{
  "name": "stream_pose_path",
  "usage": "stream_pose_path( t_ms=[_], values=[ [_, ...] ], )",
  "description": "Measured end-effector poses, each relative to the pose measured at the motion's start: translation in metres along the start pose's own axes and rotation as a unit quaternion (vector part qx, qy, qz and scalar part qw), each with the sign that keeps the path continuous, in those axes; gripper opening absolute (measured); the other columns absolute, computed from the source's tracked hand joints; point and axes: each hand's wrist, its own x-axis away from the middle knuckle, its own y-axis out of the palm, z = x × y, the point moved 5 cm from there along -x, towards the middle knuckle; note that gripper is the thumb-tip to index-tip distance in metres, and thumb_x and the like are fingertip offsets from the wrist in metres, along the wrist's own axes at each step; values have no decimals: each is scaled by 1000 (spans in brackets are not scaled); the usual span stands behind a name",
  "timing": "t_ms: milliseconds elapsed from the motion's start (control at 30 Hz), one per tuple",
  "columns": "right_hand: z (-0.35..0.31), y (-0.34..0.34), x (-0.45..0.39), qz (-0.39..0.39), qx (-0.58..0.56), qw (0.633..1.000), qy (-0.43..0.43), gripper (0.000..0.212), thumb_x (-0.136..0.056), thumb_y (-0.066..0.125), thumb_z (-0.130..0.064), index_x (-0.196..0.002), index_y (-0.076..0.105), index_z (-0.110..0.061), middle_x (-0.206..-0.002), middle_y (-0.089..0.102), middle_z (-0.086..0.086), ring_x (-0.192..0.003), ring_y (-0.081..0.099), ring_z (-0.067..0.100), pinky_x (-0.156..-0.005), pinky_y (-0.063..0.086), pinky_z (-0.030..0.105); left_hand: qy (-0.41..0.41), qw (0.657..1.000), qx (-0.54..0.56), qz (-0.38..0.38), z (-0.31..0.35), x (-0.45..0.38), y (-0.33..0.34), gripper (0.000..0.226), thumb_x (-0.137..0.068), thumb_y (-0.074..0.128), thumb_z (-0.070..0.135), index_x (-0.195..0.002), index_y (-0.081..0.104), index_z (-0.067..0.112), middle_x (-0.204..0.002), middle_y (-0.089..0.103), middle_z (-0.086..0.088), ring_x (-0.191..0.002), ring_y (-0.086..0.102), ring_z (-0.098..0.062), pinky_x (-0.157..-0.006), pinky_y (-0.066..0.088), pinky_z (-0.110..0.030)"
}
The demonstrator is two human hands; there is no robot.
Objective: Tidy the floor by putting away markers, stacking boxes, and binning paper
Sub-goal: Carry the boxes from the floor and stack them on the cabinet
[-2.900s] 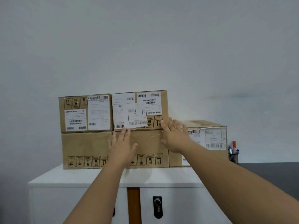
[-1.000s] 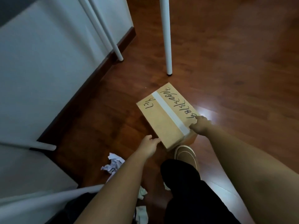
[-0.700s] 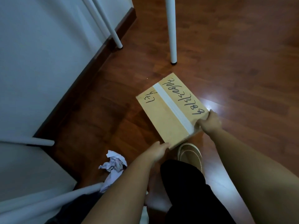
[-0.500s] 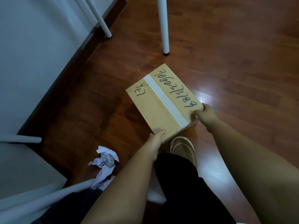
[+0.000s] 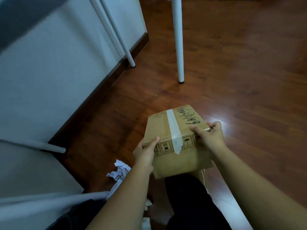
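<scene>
A brown cardboard box point(image 5: 172, 130), sealed with a white tape strip and marked with black handwriting, is lifted off the wooden floor in front of me. My left hand point(image 5: 146, 152) grips its near left corner, thumb on top. My right hand point(image 5: 210, 135) grips the near right corner, fingers curled over the top edge. The box tilts with its near face, printed with handling symbols, turned toward me. Crumpled white paper point(image 5: 119, 170) lies on the floor below my left arm.
White table legs point(image 5: 178, 40) stand on the floor ahead, a slanted one point(image 5: 116, 34) by the white wall at left. More paper scraps point(image 5: 147, 205) lie near my legs. My dark trouser leg point(image 5: 187, 201) and a shoe are under the box.
I turned from the stacked boxes on the cabinet down to the floor. Both hands took the taped box by its near corners and lifted it toward me, tilting it up.
</scene>
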Motion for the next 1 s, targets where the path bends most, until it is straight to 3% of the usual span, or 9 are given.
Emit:
stream_pose_path(
  t_ms=[133,267,400,500,633,733,833,933,1000],
  values=[
    [-46,-11,57,36,-26,999,-23,58,-64,87,-26,-99,42,-20,-121,63,6,-94,68,23,-80,56,45,13,998,60,-17,29,54,-14,65,-65,86,36,-123,58,28,-101,70,0,-84,66,-22,-51,54,-35],
    [-107,-34,115,79,-87,988,-101,58,-69,84,-21,-109,42,-18,-123,52,-13,-82,58,-4,-60,43,20,71,992,89,-56,77,113,-17,68,-66,85,32,-127,56,23,-101,73,-6,-88,70,-27,-66,59,-46],
    [-160,-64,172,103,-196,959,-178,57,-73,80,-15,-115,42,-16,-119,55,-18,-73,60,-20,-56,46,8,169,971,130,-105,133,182,-18,65,-65,84,23,-124,60,34,-94,76,0,-75,74,-18,-53,58,-37],
    [-195,-87,214,119,-265,927,-239,54,-75,78,-12,-114,41,-17,-139,52,-10,-85,61,-19,-61,49,8,256,947,134,-143,170,237,-20,63,-64,83,22,-121,63,37,-96,76,1,-81,74,-19,-54,56,-34],
    [-244,-107,274,84,-341,879,-323,53,-75,78,-10,-112,40,-18,-141,52,-8,-97,65,-9,-64,54,12,353,911,136,-162,207,318,-40,78,-47,82,40,-121,60,45,-116,69,1,-111,62,-26,-92,51,-56],
    [-274,-109,319,41,-376,848,-370,48,-78,76,-9,-105,39,-23,-144,49,-4,-104,65,-1,-73,58,21,419,879,162,-160,228,371,-70,79,-50,85,33,-124,59,44,-117,69,4,-113,61,-22,-100,48,-53],
    [-296,-98,357,2,-405,829,-385,47,-80,75,-7,-102,37,-25,-144,49,-1,-108,66,5,-83,59,35,463,854,181,-150,242,410,-107,77,-58,86,22,-127,58,43,-113,71,6,-108,66,-20,-91,55,-46],
    [-313,-81,390,-40,-434,809,-394,48,-78,75,-4,-101,38,-24,-142,50,4,-111,65,14,-84,58,39,493,834,202,-146,251,443,-148,68,-64,85,17,-121,61,46,-112,69,4,-94,71,-20,-64,60,-36],
    [-323,-66,412,-71,-444,796,-406,48,-77,75,-5,-101,38,-24,-142,50,5,-111,66,15,-84,58,39,508,821,220,-137,253,460,-178,65,-63,85,16,-114,62,51,-115,68,2,-92,72,-21,-67,60,-43]
  ],
)
